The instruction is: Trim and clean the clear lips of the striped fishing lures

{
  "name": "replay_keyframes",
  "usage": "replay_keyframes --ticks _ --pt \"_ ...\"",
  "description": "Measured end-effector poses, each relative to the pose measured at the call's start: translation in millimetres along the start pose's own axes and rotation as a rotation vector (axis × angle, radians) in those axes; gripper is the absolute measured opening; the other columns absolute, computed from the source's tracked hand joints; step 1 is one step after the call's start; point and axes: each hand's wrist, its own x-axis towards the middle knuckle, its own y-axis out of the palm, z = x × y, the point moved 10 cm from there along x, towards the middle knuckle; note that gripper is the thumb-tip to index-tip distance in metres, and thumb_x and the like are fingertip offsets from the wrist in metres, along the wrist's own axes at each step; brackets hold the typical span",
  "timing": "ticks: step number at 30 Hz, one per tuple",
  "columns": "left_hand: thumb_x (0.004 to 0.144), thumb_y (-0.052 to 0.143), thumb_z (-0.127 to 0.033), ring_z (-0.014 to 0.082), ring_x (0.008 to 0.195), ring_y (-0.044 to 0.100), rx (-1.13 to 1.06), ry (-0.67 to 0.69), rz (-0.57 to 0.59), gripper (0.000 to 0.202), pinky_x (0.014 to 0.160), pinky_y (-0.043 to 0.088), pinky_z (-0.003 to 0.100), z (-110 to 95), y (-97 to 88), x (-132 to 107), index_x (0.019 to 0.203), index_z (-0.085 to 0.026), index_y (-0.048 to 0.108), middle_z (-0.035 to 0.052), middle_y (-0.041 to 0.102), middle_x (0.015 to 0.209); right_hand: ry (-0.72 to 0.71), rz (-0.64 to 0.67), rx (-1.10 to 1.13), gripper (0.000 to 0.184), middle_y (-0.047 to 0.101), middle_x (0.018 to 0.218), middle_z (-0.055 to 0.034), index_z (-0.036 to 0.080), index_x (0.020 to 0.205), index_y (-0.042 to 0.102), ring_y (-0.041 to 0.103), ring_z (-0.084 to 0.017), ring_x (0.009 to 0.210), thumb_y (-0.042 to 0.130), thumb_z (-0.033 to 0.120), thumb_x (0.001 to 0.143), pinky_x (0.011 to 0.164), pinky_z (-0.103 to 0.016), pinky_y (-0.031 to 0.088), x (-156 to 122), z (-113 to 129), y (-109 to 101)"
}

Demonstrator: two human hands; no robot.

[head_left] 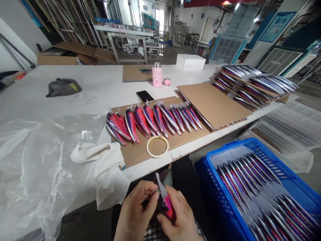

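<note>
My right hand (179,212) is wrapped round a red and purple fishing lure (166,208), held low in front of the table's edge. Its pale, translucent lip (162,187) points upward. Beside that lip, my left hand (140,207) pinches thumb against forefinger; what lies between those fingertips is too small to make out. More lures of the same kind (147,118) lie in a row on a cardboard sheet (185,139) on the table. A roll of tape (157,146) rests at the sheet's near edge.
At the right, a blue crate (213,180) holds rows of lures. Stacked cardboard (213,103) and layered lures (250,83) occupy the table's right end. Plastic sheeting (45,160) and white cloth (105,164) lie left. Behind are a phone (144,96) and pink bottle (157,77).
</note>
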Motion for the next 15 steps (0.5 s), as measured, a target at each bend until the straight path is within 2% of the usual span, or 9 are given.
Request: replay_keyframes --ticks 10,15 --pt "0.079 0.063 -0.030 0.0121 0.059 0.058 -0.142 -0.165 0.125 0.009 0.057 0.047 0.019 14.9 1.8 3.0 0.078 -0.021 0.061 -0.0035 0.061 0.066 0.036 0.083 0.041 0.081 0.059 0.135 -0.0085 0.023 0.141 0.044 0.058 -0.030 0.120 0.070 0.012 0.065 0.104 -0.045 0.046 2.6 -0.7 1.2" --pt "0.078 0.065 -0.031 0.0117 0.060 0.055 -0.150 -0.231 0.147 0.012 0.057 0.044 0.019 22.8 3.2 1.3 0.077 -0.020 0.062 -0.0038 0.060 0.064 0.124 0.166 0.064 0.073 0.061 0.130 -0.0166 0.011 0.133 0.052 0.058 -0.035 0.119 0.066 0.010 0.061 0.104 -0.056 0.043 11.2 4.9 1.1"
